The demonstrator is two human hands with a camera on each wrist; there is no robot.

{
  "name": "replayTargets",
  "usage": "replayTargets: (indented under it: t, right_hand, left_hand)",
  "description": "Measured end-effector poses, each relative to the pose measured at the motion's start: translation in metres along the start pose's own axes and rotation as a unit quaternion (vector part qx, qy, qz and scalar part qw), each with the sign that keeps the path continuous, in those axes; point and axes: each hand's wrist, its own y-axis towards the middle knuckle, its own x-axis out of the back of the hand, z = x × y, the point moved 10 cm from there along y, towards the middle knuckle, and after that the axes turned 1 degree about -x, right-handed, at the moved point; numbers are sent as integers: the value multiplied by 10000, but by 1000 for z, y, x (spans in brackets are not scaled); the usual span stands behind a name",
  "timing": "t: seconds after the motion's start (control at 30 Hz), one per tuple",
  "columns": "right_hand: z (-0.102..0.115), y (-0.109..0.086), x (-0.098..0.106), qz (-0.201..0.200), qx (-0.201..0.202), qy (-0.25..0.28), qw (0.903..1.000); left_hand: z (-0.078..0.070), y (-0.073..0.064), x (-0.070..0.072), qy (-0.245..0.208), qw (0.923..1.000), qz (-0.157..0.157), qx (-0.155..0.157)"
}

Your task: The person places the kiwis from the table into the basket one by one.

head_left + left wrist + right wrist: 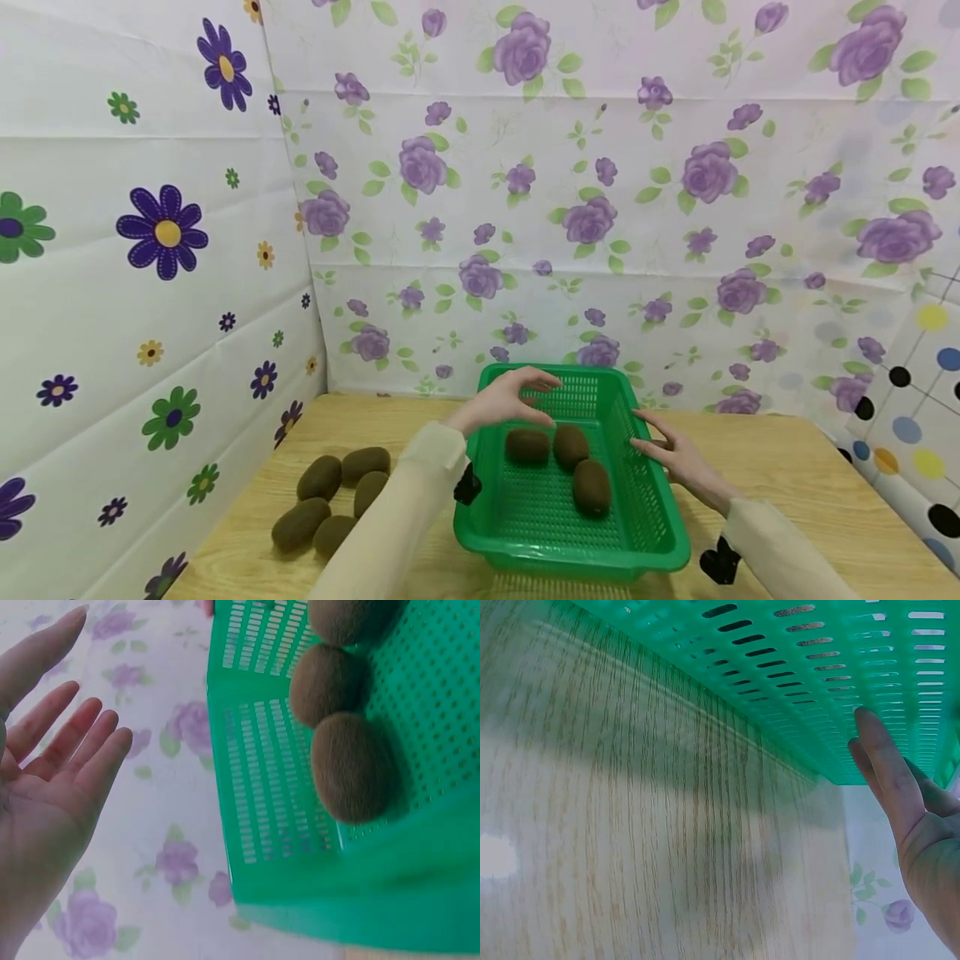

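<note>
Three brown kiwifruit lie together on the floor of a green perforated plastic basket. Above the basket's back left part hovers my left hand, its fingers spread and bent a little, holding nothing. The left wrist view shows that hand's palm empty and apart from the basket, with a kiwifruit inside the basket. At the basket's right side, my right hand has its fingertips at the outer wall and rim. Its fingers look fairly straight in the right wrist view.
Several more kiwifruit lie grouped on the wooden table left of the basket, partly hidden by my left sleeve. A flowered sheet hangs behind the table, and another patterned sheet stands on the left.
</note>
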Motion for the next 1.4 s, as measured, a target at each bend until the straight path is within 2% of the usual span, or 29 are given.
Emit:
replayTargets:
  t: [0.2, 0.3, 0.4, 0.57, 0.7, 1.03, 1.27, 1.4]
  right_hand:
    - [-1, 0, 0, 10, -19, 37, 10000]
    - [0, -1, -1, 65, 7, 8, 10000]
    - [0, -1, -1, 56, -28, 18, 10000]
    - [1, -3, -1, 98, -21, 54, 9999]
    - [0, -3, -1, 105, 10, -2, 9999]
    - [1, -2, 0, 108, -19, -2, 9999]
    - [0, 0, 0, 91, -55, 57, 9999]
    - [0, 1, 0, 80, -70, 61, 9999]
  left_hand:
    - [6, -14, 18, -340, 9993, -172, -45]
    - [0, -25, 26, -572, 9981, -215, -77]
    - [3, -36, 36, -591, 9979, -279, -35]
    - [23, -53, 56, -439, 9979, -454, 110]
    - [33, -70, 72, -367, 9975, -575, 198]
    - [58, -122, 115, -224, 9924, -1092, 531]
    - [79, -169, 142, 98, 9817, -1473, 1205]
    - [88, -190, 152, 153, 9789, -1602, 1260]
